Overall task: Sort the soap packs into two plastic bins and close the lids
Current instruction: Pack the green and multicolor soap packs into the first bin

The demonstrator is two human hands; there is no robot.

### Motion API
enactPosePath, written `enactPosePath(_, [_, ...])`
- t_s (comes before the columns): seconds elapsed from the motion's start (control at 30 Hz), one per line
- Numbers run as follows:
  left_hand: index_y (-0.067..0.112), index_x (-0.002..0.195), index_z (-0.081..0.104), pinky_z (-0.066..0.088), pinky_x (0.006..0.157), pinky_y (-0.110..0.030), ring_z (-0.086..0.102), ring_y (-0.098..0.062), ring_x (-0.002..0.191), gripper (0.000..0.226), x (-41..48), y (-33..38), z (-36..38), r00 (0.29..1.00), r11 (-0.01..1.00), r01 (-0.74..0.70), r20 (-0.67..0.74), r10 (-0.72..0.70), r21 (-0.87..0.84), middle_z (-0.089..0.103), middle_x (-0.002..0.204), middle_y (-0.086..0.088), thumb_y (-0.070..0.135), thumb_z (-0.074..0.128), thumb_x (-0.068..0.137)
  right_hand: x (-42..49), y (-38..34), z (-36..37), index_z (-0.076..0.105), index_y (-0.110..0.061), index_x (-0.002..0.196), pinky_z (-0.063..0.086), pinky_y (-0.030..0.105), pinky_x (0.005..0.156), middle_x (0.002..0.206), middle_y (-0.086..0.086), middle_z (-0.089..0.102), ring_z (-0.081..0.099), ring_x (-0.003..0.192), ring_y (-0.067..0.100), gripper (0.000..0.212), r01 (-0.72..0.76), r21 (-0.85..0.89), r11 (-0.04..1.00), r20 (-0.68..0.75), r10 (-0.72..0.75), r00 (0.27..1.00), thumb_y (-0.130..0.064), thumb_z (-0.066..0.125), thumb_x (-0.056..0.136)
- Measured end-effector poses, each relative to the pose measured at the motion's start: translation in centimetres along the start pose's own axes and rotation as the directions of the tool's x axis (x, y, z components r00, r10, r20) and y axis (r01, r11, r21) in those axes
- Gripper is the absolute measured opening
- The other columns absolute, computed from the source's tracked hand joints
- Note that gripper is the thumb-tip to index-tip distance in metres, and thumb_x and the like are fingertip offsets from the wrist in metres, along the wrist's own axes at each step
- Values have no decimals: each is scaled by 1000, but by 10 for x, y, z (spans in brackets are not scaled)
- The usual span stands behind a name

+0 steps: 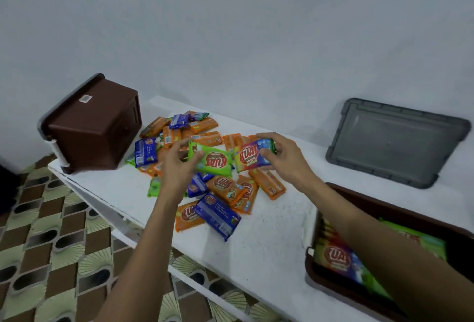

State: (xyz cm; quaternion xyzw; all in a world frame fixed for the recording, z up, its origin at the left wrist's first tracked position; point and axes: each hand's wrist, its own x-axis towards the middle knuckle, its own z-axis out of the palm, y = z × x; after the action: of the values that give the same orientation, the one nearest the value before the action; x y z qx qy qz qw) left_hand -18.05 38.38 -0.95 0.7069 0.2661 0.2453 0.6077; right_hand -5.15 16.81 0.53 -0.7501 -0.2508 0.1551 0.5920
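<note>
Fingers (266,137) of my right hand (284,160) curl over the top edge of a rainbow pack (250,159), with the thumb on its front; it is gripped. My left hand (177,168) grips a green pack (215,162) by its left end, thumb on the face and the other fingers behind. The two packs are held side by side, nearly touching, just above the pile of soap packs (220,191), toward its 12 o'clock side.

The pile lies loose on the white table (269,239). It is mostly orange packs, with some blue and a few green, overlapping each other.

At 10 o'clock from the pile, a tipped brown bin (97,129) lies on its side at the table edge. Its base faces me and a label shows on the upper wall.

At 3 o'clock, well apart, a grey lid (395,142) lies flat on the table.

At 5 o'clock, under my right forearm, an open brown bin (423,224) holds sorted packs (336,257), green and rainbow; I cannot tell how many.

Patterned floor (51,232) shows from 7 to 9 o'clock.
</note>
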Motion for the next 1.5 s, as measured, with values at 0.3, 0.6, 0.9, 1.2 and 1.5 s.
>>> enactPosePath(0.3, [12, 109, 68, 58, 64, -24, 66, -23, 99, 17, -28, 17, 100, 977, 984, 64, 210, -28, -169, 61, 119, -9, 10, 57, 96, -75, -3, -84, 64, -22, 118, 62, 37, 74, 117, 5, 65, 68, 105, 20, 24, -7, 74, 997, -171, 20, 985, -14, 60, 96])
enactPosePath(0.6, [10, 94, 63, 60, 64, -27, 63, -20, 88, 21, -45, 34, 190, 836, 797, 485, 460, -300, -361, 63, 102, -8, -1, 46, 98, -169, -3, -156, 61, -15, 122, 60, 31, 71, 107, 9, 71, 72, 95, 19, 30, -51, 134, 990, -325, 93, 941, -8, 63, 93])
enactPosePath(0.9, [14, 109, 63, 57, 70, -28, 66, -20, 87, 28, -80, 47, 238, 724, 805, 519, 648, -235, -287, 67, 106, -12, -3, 47, 94, -227, 20, -164, 60, -17, 126, 62, 35, 66, 111, 1, 70, 69, 103, 15, 35, -187, 25, 982, -230, 187, 955, -16, 65, 92])
enactPosePath(1.2, [14, 113, 68, 57, 67, -30, 68, -17, 86, 35, -94, 44, 241, 731, 876, 402, 670, -132, -266, 70, 105, -8, -6, 48, 92, -217, 43, -134, 61, -21, 130, 62, 42, 74, 111, 0, 61, 73, 87, 23, 39, -303, 21, 953, -77, 304, 949, -11, 65, 92])
enactPosePath(1.5, [14, 116, 67, 59, 78, -34, 69, -18, 93, 32, -91, 39, 239, 710, 898, 376, 694, -123, -226, 69, 113, -8, -2, 52, 93, -206, 65, -131, 63, -16, 127, 62, 32, 67, 118, 12, 67, 73, 69, 12, 38, -398, -341, 852, -35, 412, 911, -17, 69, 90])
